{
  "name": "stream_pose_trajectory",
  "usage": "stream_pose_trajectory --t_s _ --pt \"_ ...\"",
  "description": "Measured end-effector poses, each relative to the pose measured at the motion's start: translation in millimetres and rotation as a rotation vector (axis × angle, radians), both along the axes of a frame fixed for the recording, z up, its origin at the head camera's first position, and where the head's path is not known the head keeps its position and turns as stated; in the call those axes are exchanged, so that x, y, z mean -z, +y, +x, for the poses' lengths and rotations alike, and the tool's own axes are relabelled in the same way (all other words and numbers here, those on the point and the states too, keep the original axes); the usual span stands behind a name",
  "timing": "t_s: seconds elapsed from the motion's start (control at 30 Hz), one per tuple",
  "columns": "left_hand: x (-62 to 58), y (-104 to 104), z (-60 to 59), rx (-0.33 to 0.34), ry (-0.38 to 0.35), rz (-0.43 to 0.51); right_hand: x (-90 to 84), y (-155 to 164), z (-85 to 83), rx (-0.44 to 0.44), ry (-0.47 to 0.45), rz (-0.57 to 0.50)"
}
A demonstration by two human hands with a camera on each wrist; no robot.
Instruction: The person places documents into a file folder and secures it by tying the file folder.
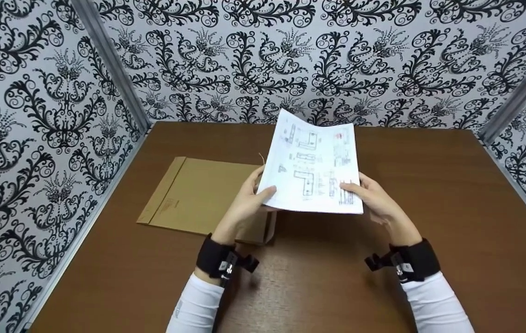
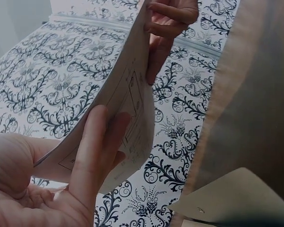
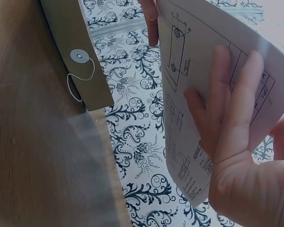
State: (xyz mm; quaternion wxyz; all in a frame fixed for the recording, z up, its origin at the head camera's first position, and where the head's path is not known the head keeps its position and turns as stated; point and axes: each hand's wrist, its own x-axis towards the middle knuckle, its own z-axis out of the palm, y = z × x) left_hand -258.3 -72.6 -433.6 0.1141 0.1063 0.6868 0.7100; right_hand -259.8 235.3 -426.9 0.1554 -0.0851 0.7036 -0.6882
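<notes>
I hold the printed sheet (image 1: 312,164) above the surface (image 1: 429,194), left hand (image 1: 250,196) pinching its left edge, right hand (image 1: 374,196) its right, long axis pointing away; the envelope (image 1: 198,196) lies left, nearer my left hand.

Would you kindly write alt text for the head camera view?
Two hands, left hand and right hand, hold a printed sheet of drawings above a brown table. A tan envelope lies flat at left; patterned walls surround.
</notes>
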Motion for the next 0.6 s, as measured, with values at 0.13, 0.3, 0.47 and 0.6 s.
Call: stream_pose_trajectory --t_s 0.13,0.3,0.47,0.6 --pt "-1.6 -3.9 -1.9 0.020 -0.017 0.041 1.3 0.4 -3.3 -0.025 -0.030 -0.078" --pt "-2.4 -10.1 -4.3 0.034 -0.043 0.089 2.8 3.3 -5.3 -0.036 -0.073 -0.160" --pt "-4.0 -18.3 -6.5 0.055 -0.065 0.129 2.0 6.1 -5.9 -0.012 -0.122 -0.186" --pt "-7.8 -24.5 -8.0 0.058 -0.065 0.139 0.3 6.4 -7.3 0.006 -0.134 -0.197"
